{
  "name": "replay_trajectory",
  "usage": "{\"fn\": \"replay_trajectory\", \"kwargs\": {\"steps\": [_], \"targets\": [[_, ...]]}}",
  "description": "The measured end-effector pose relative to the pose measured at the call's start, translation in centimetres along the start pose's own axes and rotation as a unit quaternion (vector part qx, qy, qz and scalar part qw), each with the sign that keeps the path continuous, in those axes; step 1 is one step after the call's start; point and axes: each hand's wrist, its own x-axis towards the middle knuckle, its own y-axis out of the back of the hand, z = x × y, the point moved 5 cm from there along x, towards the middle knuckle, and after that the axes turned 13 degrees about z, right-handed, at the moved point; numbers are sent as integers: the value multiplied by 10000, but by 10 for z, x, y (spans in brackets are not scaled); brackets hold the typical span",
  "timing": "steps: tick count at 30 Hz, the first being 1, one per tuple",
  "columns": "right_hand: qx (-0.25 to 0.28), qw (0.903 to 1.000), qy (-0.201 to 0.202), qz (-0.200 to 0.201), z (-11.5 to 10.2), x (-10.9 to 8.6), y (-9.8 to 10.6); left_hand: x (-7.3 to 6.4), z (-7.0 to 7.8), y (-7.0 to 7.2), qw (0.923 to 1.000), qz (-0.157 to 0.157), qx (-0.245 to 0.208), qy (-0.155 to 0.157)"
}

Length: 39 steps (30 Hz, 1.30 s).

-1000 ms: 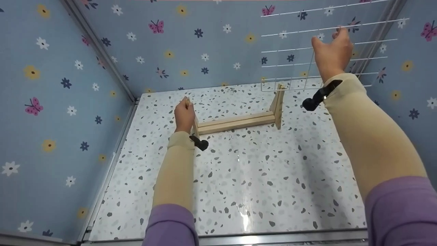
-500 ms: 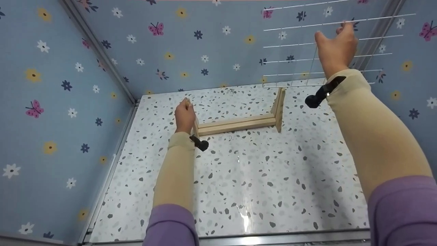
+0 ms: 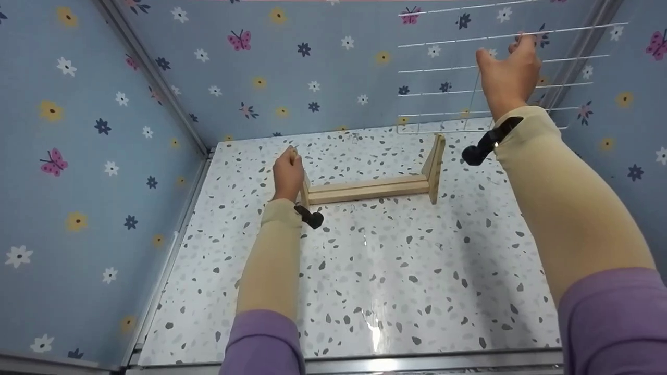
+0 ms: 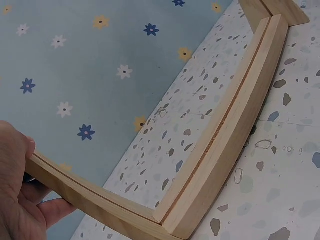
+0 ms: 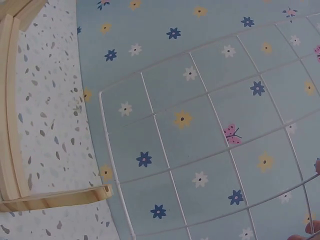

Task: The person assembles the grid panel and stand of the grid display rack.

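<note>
Wooden stand [image 3: 370,192] slightly rightward, wire grid [image 5: 229,147] before floral wall [image 3: 328,67]

On my feed I've got a terrazzo-look tabletop [image 3: 396,281], blue walls [image 3: 312,67] with cute flowers [image 3: 51,110] and pink butterflies [image 3: 53,162], grey metal strips [image 3: 149,73] up the corners, shiny rail [image 3: 443,361] in front.

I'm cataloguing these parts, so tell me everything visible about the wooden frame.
The wooden frame looks like pale, unpainted wood: a crossbar joins two raised end pieces. A narrow groove runs along the crossbar and the left end piece. It stands on the speckled surface, and the left hand grips the left end piece near its top.
</note>
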Motion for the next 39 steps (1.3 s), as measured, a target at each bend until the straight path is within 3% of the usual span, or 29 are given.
{"fn": "replay_trajectory", "kwargs": {"steps": [8, 17, 31, 39], "targets": [[70, 9999, 30, -70, 0, -1, -4, -8, 4, -11, 9998, -157, 80, 18], [-35, 9999, 88, -78, 0, -1, -10, -15, 9, -21, 9994, -318, -122, -44], [68, 9998, 110, -145, -12, -8, -19, -16, 10, -24, 9995, -274, -124, 13], [49, 9997, 136, -197, -15, -12, -26, -20, 11, -28, 9990, -439, -45, 26]]}}
